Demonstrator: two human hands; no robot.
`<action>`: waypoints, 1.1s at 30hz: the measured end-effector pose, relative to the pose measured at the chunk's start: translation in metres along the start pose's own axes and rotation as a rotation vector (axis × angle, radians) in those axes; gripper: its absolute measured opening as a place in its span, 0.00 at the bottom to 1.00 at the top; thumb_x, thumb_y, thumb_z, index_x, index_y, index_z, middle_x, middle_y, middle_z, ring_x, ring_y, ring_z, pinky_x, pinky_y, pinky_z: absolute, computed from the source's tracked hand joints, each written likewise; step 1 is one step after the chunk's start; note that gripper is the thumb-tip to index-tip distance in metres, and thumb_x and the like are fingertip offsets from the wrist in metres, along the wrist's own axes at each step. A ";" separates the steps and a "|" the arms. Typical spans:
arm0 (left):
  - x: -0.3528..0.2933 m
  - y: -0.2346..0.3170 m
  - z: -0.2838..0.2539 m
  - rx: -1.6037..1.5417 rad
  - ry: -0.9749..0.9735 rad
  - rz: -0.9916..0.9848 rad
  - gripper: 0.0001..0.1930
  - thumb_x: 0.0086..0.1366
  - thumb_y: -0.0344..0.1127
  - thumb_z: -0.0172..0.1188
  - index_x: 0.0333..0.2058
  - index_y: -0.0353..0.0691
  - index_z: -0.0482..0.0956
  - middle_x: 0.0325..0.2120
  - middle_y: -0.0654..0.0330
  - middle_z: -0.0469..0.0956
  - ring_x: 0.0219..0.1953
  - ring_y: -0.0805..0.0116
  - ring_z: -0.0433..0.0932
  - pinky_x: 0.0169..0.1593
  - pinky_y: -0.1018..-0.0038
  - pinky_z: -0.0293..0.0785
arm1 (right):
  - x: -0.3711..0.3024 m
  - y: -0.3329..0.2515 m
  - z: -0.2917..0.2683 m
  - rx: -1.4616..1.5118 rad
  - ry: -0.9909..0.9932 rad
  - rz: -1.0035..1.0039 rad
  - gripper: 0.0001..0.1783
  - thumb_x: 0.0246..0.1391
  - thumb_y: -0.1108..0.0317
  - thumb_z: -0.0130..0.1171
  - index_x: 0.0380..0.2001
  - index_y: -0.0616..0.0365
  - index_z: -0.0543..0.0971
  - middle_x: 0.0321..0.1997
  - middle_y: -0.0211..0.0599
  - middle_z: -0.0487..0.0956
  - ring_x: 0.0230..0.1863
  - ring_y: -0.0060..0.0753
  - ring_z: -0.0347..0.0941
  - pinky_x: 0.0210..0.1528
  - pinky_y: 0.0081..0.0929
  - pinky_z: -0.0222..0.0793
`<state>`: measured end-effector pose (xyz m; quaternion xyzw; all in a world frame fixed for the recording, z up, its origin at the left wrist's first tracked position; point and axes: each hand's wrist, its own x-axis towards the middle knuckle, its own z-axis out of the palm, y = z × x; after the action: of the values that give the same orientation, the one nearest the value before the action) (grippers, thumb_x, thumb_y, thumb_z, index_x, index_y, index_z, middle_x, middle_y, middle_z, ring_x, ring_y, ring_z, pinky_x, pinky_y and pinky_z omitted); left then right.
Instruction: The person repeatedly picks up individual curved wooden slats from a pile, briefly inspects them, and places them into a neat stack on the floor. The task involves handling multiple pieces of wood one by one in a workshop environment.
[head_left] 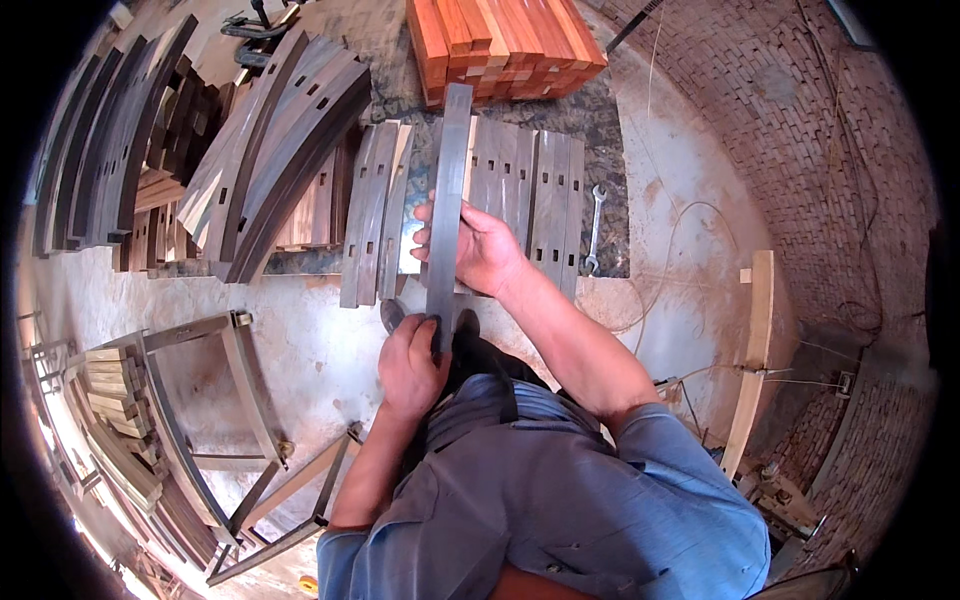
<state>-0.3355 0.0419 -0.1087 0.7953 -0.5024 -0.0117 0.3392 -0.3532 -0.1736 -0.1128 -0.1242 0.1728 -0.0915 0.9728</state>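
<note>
I hold a long, narrow grey-brown wooden slat (453,150) lengthwise in front of me, its far end reaching toward an orange-red stack. Near its lower end, my left hand (408,362) is closed around it. Farther up, my right hand (482,248) grips the slat from the right side, with fingertips showing past its left edge. Under and beyond the slat lie dark wooden pieces with small rectangular slots (505,175), set side by side on a work surface. More slotted pieces (372,215) lie just left of it.
A double-ended wrench (597,225) lies right of the slotted pieces. Orange-red timber strips (500,40) are stacked at the back. Curved dark boards (285,150) and a black clamp (255,28) are at left. A metal frame (165,390) stands lower left; a brick wall (770,130) rises right.
</note>
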 end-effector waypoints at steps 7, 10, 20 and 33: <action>-0.001 0.002 0.002 0.014 0.029 0.030 0.32 0.49 0.31 0.70 0.54 0.33 0.68 0.44 0.44 0.74 0.40 0.47 0.77 0.42 0.62 0.77 | -0.007 -0.002 0.005 -0.052 0.003 -0.021 0.19 0.63 0.57 0.48 0.53 0.53 0.71 0.52 0.41 0.76 0.47 0.46 0.76 0.53 0.48 0.70; -0.003 0.006 0.003 -0.108 0.056 -0.072 0.31 0.51 0.29 0.66 0.55 0.33 0.68 0.42 0.46 0.75 0.37 0.49 0.78 0.40 0.64 0.76 | -0.010 -0.003 0.009 -0.112 0.007 -0.068 0.17 0.63 0.59 0.49 0.52 0.54 0.71 0.52 0.43 0.76 0.47 0.46 0.76 0.54 0.47 0.70; 0.000 0.014 -0.015 -0.975 -0.158 -0.629 0.24 0.61 0.24 0.54 0.56 0.31 0.65 0.42 0.56 0.77 0.38 0.71 0.77 0.44 0.75 0.73 | -0.010 -0.009 0.011 -0.229 0.050 -0.175 0.18 0.62 0.65 0.54 0.53 0.58 0.70 0.52 0.40 0.77 0.49 0.36 0.75 0.55 0.37 0.70; 0.004 0.011 -0.007 -1.552 -0.223 -0.790 0.21 0.60 0.37 0.51 0.50 0.31 0.68 0.42 0.47 0.79 0.37 0.61 0.81 0.39 0.72 0.76 | -0.030 -0.026 0.040 -0.507 0.087 -0.181 0.18 0.63 0.67 0.52 0.54 0.59 0.68 0.52 0.41 0.78 0.51 0.29 0.75 0.52 0.31 0.72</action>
<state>-0.3395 0.0393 -0.0955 0.4501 -0.0709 -0.5442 0.7044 -0.3700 -0.1840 -0.0602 -0.3749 0.2199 -0.1373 0.8901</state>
